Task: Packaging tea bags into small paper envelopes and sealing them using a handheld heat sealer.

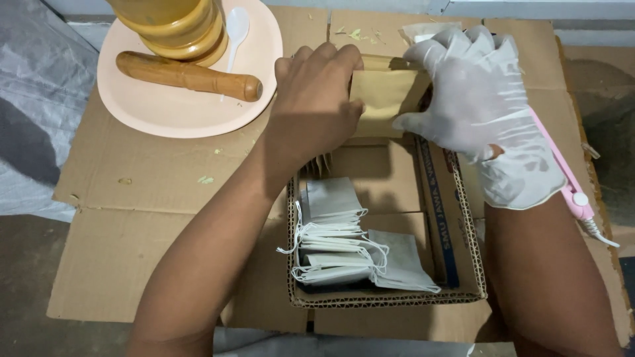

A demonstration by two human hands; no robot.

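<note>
My bare left hand and my right hand, in a white glove, both grip a tan paper pouch over the far end of a shallow cardboard box. The left hand's fingers curl over the pouch's left edge. The gloved right hand holds its right side. More tan pouches stand behind and under it. In the near end of the box lie several small white drawstring filter bags in a loose pile.
A pink plate at the far left carries a wooden pestle, a wooden mortar and a white plastic spoon. A pink hand-held sealer lies right of the box. Flattened cardboard covers the floor; grey plastic sheet at left.
</note>
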